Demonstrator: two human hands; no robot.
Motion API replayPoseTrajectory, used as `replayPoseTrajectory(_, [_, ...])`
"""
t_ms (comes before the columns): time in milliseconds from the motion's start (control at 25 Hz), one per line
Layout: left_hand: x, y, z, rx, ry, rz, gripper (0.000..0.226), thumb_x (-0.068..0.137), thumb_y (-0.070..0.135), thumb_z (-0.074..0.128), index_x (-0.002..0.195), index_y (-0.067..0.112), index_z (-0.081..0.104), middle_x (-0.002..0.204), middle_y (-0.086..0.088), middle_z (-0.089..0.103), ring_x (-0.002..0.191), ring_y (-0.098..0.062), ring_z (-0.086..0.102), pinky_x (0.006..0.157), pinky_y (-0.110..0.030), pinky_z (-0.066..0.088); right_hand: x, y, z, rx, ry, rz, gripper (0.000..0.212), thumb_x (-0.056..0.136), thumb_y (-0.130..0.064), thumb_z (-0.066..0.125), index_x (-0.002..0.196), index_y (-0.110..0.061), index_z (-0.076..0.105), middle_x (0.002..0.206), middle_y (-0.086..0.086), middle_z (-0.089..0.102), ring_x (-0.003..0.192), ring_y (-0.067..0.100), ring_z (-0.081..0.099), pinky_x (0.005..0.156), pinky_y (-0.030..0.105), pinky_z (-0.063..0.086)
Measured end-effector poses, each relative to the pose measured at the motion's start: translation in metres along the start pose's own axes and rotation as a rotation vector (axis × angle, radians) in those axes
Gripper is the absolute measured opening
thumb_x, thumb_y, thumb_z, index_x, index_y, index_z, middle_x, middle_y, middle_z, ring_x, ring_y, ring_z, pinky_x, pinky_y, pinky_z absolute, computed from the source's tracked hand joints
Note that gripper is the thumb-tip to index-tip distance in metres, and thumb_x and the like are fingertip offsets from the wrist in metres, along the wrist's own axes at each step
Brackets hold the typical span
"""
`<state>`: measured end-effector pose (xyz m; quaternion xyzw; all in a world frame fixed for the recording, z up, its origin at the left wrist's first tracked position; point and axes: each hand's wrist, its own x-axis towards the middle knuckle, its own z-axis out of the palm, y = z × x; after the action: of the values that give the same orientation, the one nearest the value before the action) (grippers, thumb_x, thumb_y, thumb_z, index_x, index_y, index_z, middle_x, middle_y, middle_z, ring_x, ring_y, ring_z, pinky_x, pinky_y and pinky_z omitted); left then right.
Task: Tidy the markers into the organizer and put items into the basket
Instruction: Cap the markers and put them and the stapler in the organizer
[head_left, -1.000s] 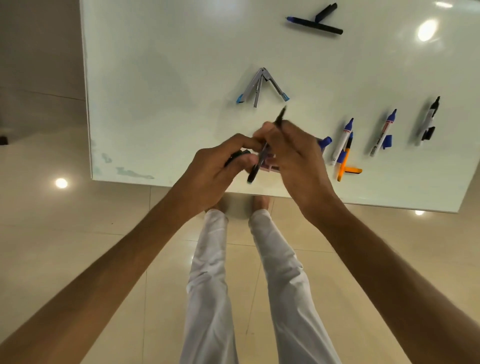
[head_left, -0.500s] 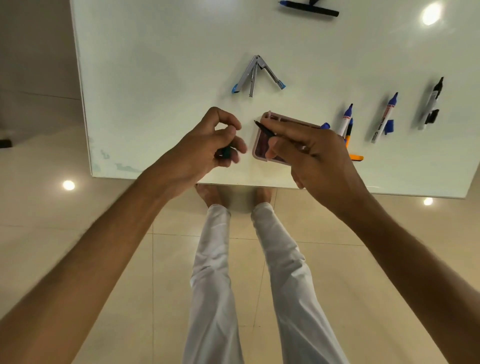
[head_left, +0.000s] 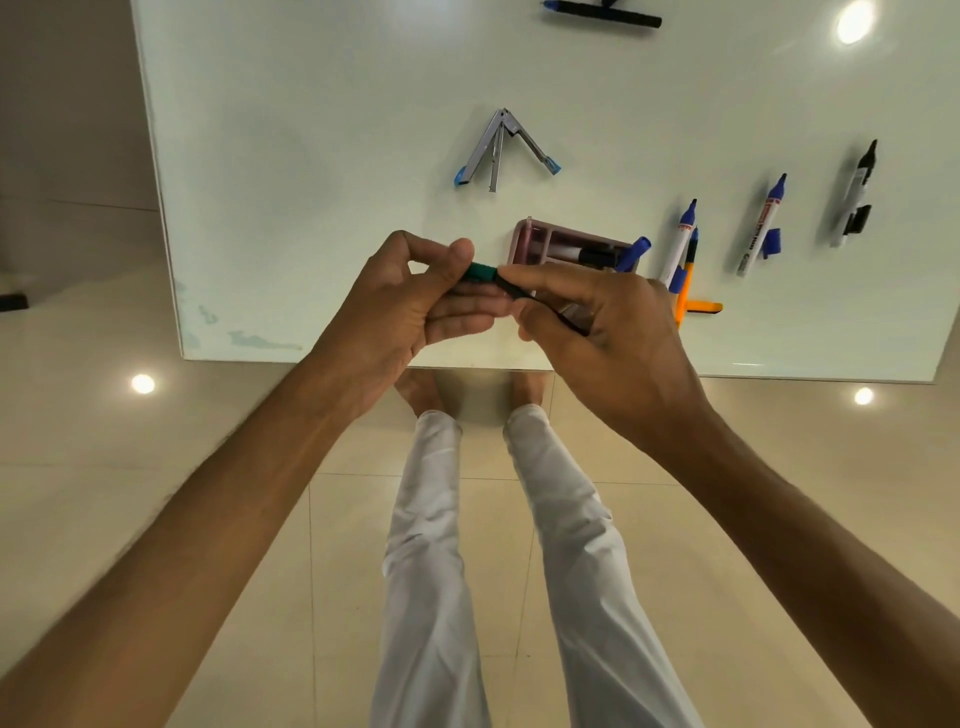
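Note:
My left hand (head_left: 410, 301) pinches a green cap (head_left: 480, 272) between thumb and fingers. My right hand (head_left: 602, 322) grips a thin black pen (head_left: 540, 304), whose end meets the cap. Both hands hover above the near edge of the glass table (head_left: 311, 182). Just behind them lies the pink organizer (head_left: 524, 239) with a marker or two inside and a blue marker (head_left: 635, 252) leaning on its right end. To the right lie uncapped markers with caps beside them: a white and blue one (head_left: 678, 244), an orange pen (head_left: 685, 291), another white and blue one (head_left: 758, 223) and a black one (head_left: 854, 195).
An opened stapler (head_left: 501, 150) with blue tips lies behind the organizer. A dark marker (head_left: 602, 13) lies at the far edge. My white-trousered legs (head_left: 431, 545) and tiled floor show below the table. No basket is in view.
My hands had parted, the left with the cap and the right with the pen. They have come back together, and the pen's end now touches the green cap.

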<state>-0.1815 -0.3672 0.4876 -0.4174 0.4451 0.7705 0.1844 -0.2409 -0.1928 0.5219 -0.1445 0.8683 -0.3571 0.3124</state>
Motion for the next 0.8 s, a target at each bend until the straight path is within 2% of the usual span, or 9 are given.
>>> replayPoseTrajectory(120, [-0.004,-0.007,-0.001,0.078,-0.030,0.023,0.021,0.106,0.026,0.059,0.110,0.009,0.048,0.092,-0.013,0.082,0.086,-0.027,0.081,0.072,-0.026,0.063,-0.001,0.004,0.003,0.012,0.029,0.052,0.021,0.100,-0.021,0.069,0.120,-0.019,0.078,0.092,-0.018,0.071,0.084,0.002,0.072,0.079,0.000,0.050])
replayPoseTrajectory(200, [-0.004,-0.014,-0.001,0.155,-0.033,0.051,0.019,0.110,0.028,0.051,0.109,0.011,0.047,0.086,-0.010,0.079,0.076,-0.024,0.078,0.068,-0.026,0.060,0.000,0.004,0.004,-0.007,-0.013,0.084,0.016,0.098,-0.027,0.072,0.110,-0.021,0.080,0.086,-0.019,0.071,0.080,0.002,0.072,0.073,0.001,0.051])
replayPoseTrajectory(320, [-0.007,-0.030,0.008,0.207,0.021,0.108,0.020,0.115,0.028,0.040,0.106,0.011,0.045,0.067,0.000,0.065,0.056,-0.014,0.059,0.054,-0.024,0.050,0.006,-0.002,0.013,-0.027,0.034,0.154,0.016,0.092,-0.034,0.078,0.087,-0.018,0.079,0.072,-0.016,0.071,0.067,0.005,0.069,0.062,0.011,0.054])
replayPoseTrajectory(440, [-0.004,-0.034,0.018,0.166,0.086,0.120,0.018,0.115,0.027,0.038,0.105,0.013,0.043,0.061,0.006,0.051,0.051,-0.011,0.046,0.049,-0.024,0.042,0.012,-0.006,0.026,0.029,0.133,0.240,0.020,0.089,-0.030,0.079,0.077,-0.016,0.073,0.064,-0.008,0.068,0.058,0.006,0.063,0.056,0.014,0.051])
replayPoseTrajectory(560, [-0.002,-0.027,0.020,0.206,0.090,0.103,0.020,0.115,0.030,0.038,0.105,0.014,0.043,0.061,0.006,0.048,0.051,-0.013,0.046,0.053,-0.029,0.042,0.008,-0.006,0.030,0.100,0.179,0.262,0.021,0.089,-0.030,0.078,0.075,-0.016,0.072,0.063,-0.007,0.068,0.057,0.006,0.062,0.056,0.012,0.048])
replayPoseTrajectory(640, [-0.004,-0.016,0.019,0.306,0.073,0.133,0.021,0.114,0.032,0.041,0.104,0.013,0.044,0.063,0.005,0.054,0.053,-0.016,0.055,0.057,-0.031,0.046,0.009,-0.002,0.025,0.148,0.127,0.255,0.024,0.091,-0.038,0.077,0.080,-0.017,0.074,0.067,-0.006,0.071,0.063,0.009,0.068,0.060,0.017,0.054])
replayPoseTrajectory(720, [-0.006,-0.002,0.016,0.556,0.079,0.259,0.020,0.113,0.030,0.043,0.102,0.013,0.042,0.066,0.002,0.064,0.057,-0.019,0.068,0.057,-0.029,0.052,0.012,0.008,0.012,0.165,0.056,0.248,0.029,0.094,-0.047,0.071,0.089,-0.019,0.075,0.078,-0.008,0.075,0.071,0.008,0.072,0.069,0.027,0.061])
replayPoseTrajectory(800, [0.000,0.014,0.008,0.811,0.133,0.452,0.020,0.113,0.031,0.042,0.104,0.013,0.040,0.069,-0.003,0.068,0.057,-0.016,0.071,0.056,-0.025,0.055,0.021,0.026,-0.008,0.103,0.181,0.233,0.027,0.098,-0.044,0.065,0.097,-0.019,0.074,0.092,-0.011,0.075,0.083,0.001,0.071,0.074,0.026,0.060])
